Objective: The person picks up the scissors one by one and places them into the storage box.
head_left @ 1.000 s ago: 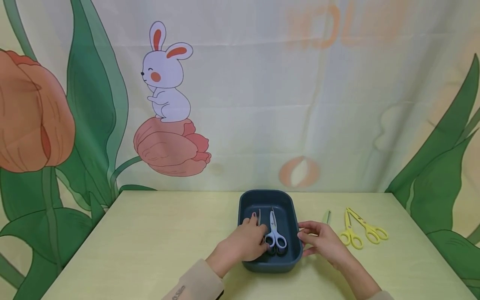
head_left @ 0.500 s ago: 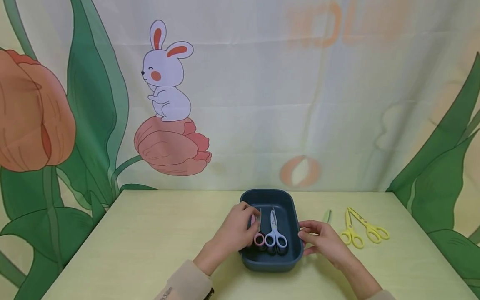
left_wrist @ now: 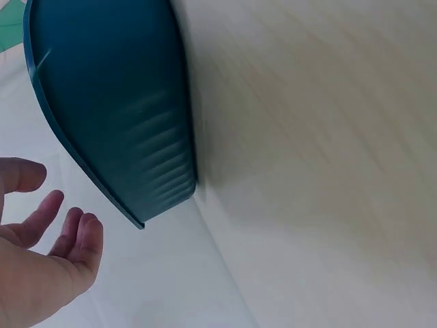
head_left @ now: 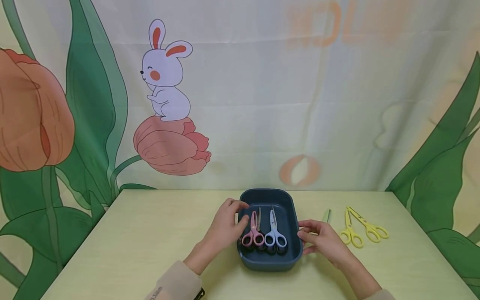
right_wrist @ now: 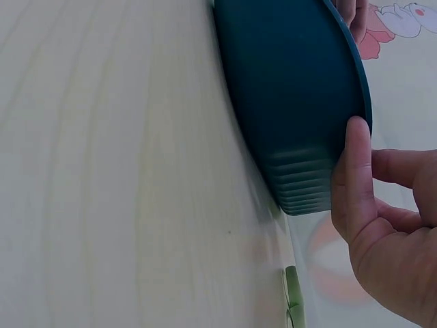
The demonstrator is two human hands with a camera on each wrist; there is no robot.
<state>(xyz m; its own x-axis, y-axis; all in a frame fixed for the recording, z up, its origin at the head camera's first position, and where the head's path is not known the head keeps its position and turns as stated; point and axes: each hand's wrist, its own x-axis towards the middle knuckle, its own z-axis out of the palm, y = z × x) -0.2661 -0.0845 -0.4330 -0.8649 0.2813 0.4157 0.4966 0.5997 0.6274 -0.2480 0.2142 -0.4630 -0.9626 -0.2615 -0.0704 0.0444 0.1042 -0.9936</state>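
Note:
A dark blue rectangular tray (head_left: 270, 266) lies on the table, holding pink-handled scissors (head_left: 253, 233) on the left and light blue scissors (head_left: 275, 233) on the right. Between them shows another slim blade (head_left: 259, 216); dark shapes lie under the handles, too shadowed to tell. My left hand (head_left: 225, 227) hovers at the tray's left rim, fingers loosely bent around nothing; the left wrist view shows them apart from the tray wall. My right hand (head_left: 324, 241) holds the tray's right rim between thumb and fingers, seen also in the right wrist view.
To the right lie two pairs of yellow scissors (head_left: 351, 235), their tips close together. A green slim thing (head_left: 327, 215) pokes out behind my right hand, partly hidden. A printed cloth (head_left: 240, 104) with a rabbit and tulips hangs behind the table's back edge.
My left hand has let go of the pink scissors in the tray and drawn back left to the rim. The right hand stays on the right rim.

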